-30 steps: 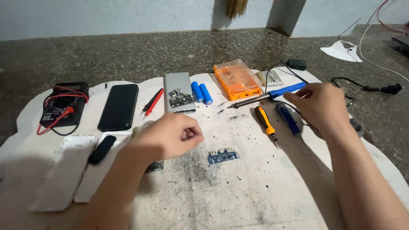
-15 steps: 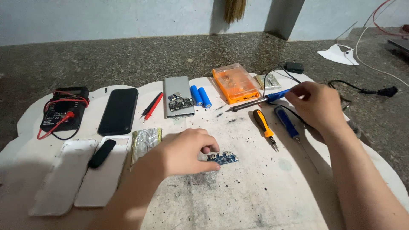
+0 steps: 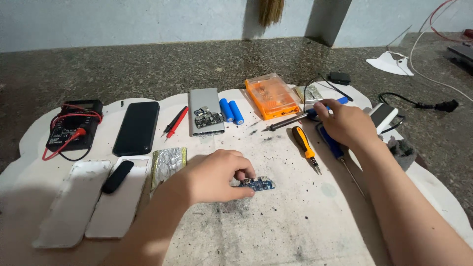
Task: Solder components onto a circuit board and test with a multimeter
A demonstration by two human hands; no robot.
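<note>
Left hand (image 3: 217, 175), newly pinching the small blue circuit board (image 3: 258, 184), and right hand (image 3: 345, 123), gripping the blue-handled soldering iron (image 3: 303, 116), risk burns if careless.

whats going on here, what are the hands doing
A person works at a white mat on a stone counter. The left hand pinches a small blue circuit board lying on the mat. The right hand reaches to the blue handle of a soldering iron beside an orange parts box. Around them lie two blue cells, a silver case, a black phone, a multimeter and two screwdrivers.
</note>
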